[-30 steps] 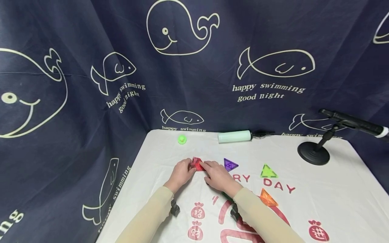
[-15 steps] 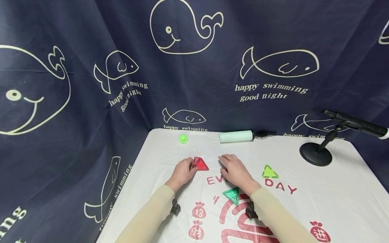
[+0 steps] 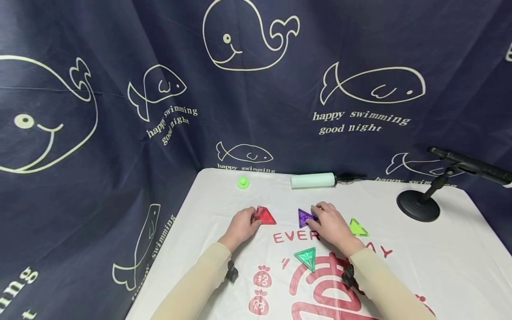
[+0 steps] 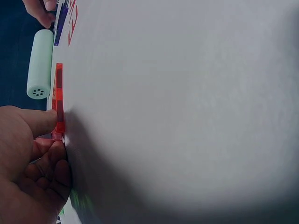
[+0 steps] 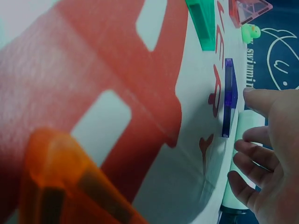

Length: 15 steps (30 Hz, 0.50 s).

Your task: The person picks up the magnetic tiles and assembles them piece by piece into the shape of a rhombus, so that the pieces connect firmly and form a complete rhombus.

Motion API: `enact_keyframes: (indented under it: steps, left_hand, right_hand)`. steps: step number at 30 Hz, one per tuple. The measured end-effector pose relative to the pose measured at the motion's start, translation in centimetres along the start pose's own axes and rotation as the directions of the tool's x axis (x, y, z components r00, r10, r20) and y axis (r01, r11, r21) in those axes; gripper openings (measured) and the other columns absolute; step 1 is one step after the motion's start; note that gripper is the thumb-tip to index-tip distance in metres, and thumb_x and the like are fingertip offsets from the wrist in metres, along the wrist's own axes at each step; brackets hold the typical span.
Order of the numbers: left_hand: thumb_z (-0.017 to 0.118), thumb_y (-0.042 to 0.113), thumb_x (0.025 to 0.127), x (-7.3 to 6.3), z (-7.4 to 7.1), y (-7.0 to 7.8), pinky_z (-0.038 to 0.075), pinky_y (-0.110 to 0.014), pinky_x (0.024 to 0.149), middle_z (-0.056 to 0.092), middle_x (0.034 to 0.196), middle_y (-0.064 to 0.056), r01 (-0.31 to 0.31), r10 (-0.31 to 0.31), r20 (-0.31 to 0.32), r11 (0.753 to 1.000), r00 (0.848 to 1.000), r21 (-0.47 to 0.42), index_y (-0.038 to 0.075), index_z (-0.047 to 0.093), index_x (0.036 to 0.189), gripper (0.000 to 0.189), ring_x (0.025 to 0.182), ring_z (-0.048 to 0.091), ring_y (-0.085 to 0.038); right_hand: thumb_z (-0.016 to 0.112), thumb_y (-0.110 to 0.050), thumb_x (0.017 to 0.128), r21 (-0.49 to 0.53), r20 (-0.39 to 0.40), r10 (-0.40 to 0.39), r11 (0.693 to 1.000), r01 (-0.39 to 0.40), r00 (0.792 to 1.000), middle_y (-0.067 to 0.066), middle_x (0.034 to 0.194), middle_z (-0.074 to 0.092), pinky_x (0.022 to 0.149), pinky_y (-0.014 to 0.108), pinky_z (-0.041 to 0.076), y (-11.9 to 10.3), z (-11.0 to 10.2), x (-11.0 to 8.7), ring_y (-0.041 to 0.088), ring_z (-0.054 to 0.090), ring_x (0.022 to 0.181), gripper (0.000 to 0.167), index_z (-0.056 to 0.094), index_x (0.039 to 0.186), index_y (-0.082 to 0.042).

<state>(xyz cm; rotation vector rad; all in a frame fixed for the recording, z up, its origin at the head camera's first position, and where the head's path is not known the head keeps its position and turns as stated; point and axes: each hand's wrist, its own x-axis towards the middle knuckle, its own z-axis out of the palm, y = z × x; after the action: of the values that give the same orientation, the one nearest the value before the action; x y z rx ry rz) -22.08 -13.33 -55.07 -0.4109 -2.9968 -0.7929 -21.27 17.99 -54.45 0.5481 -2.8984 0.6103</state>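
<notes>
In the head view my left hand [image 3: 242, 226] holds the edge of a red triangular magnetic tile [image 3: 267, 216]. The left wrist view has the thumb on the red tile [image 4: 59, 88], with a pinkish translucent piece beside the fingertips; how the two join is hard to tell. My right hand [image 3: 333, 226] reaches over the right side of a purple triangular magnetic tile [image 3: 303, 218]. In the right wrist view, thumb and fingers are spread beside the purple tile [image 5: 229, 100], not clearly gripping it. A green triangular tile [image 3: 307, 258] lies nearer, and a yellow-green one [image 3: 358, 227] lies right of the hand.
At the back stand a small green duck toy [image 3: 243, 182] and a pale green cylinder pump [image 3: 313, 180]. A black stand [image 3: 418, 205] is at the far right. An orange tile [image 5: 70, 186] shows close in the right wrist view. A dark curtain [image 3: 256, 111] borders the white tabletop [image 3: 212, 195].
My right hand has left the red tile and moved right to the purple tile, uncovering the green one. My left hand stays at the red tile. The head view shifts slightly.
</notes>
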Motion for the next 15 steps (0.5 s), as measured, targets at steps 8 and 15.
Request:
enact_keyframes:
  steps: [8, 15]
  left_hand:
    - [0.077, 0.017, 0.096, 0.03, 0.1, 0.11, 0.043, -0.031, 0.064, 0.05, 0.074, 0.001, -0.012, 0.012, -0.002, 1.0, 1.0, 0.004, 0.011, 0.059, 0.089, 0.02, 0.07, 0.049, -0.015]
    - [0.077, 0.019, 0.097, 0.0, 0.14, 0.05, 0.043, -0.031, 0.065, 0.051, 0.075, 0.001, 0.004, -0.004, 0.013, 1.0, 1.0, 0.002, 0.013, 0.058, 0.089, 0.021, 0.071, 0.049, -0.015]
  right_hand:
    - [0.079, -0.024, 0.094, 0.01, 0.052, 0.018, 1.0, -0.019, 0.998, 0.013, 0.109, 0.062, 0.092, 0.052, 0.051, 0.47, 0.07, -0.21, 0.032, 0.059, 0.101, 0.039, 0.072, 0.123, 0.003]
    - [0.082, -0.021, 0.092, 0.028, 0.059, 0.045, 0.999, -0.047, 0.997, 0.011, 0.106, 0.063, 0.091, 0.052, 0.052, 0.37, 0.0, -0.09, 0.03, 0.061, 0.098, 0.037, 0.074, 0.121, 0.001]
